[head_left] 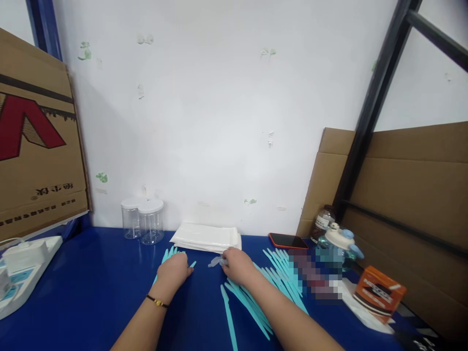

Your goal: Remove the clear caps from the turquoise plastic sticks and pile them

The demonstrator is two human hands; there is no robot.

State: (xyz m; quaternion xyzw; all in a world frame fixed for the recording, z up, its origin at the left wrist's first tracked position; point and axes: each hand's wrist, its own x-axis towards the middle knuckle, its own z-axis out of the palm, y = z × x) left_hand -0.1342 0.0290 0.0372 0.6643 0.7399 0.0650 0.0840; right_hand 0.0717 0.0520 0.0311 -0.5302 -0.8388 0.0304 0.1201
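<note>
My left hand (173, 271) is closed around several turquoise plastic sticks (169, 253), whose tips stick out past the fingers. Small translucent pieces (215, 262) lie at the fingertips of my right hand (236, 265), which is closed on them. Under and beside my right forearm, many turquoise sticks (248, 304) are spread on the blue table (106, 287). One single stick (228, 317) lies apart, between my two arms. Behind my hands is a stack of white flat bags (206, 237).
Two clear jars (151, 229) with white lids stand by the wall. A power strip (29, 273) is at left. To the right are a phone (288, 241), a brown bottle (323, 223), a teal bottle (338, 243) and an orange box (379, 293).
</note>
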